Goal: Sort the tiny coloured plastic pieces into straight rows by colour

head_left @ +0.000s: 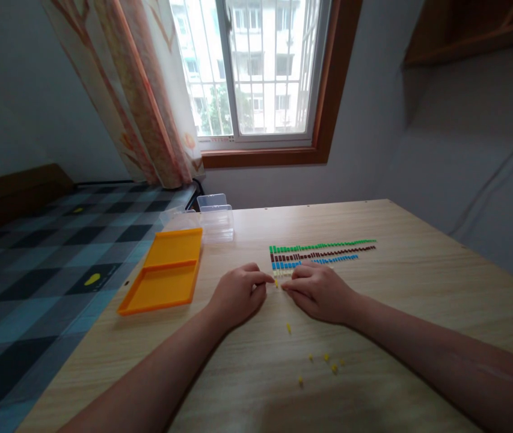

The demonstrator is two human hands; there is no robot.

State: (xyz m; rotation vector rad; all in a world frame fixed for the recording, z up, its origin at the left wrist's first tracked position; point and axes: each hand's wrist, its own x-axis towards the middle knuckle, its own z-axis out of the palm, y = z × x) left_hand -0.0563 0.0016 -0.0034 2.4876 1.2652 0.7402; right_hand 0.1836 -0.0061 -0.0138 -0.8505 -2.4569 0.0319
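Observation:
My left hand [240, 294] rests on the table with its index finger stretched out, the tip against a small upright yellow piece [276, 282]. Facing it from the other side, my right hand [322, 293] points its index finger at the same piece, a narrow gap apart; nothing shows in its fingers. Just beyond the fingertips run rows of small block-like pieces: a green row [301, 248], a brown row [310, 256] and a blue row [285, 265]. A pale yellow row [278, 273] lies nearest, partly hidden by my right hand.
Several loose yellow pieces [327, 358] lie scattered on the wooden table [238, 379] between my forearms. An orange two-part tray [172, 264] sits at the left edge, with clear plastic boxes [218, 225] behind it. A bed with a checked cover [58, 258] adjoins the left.

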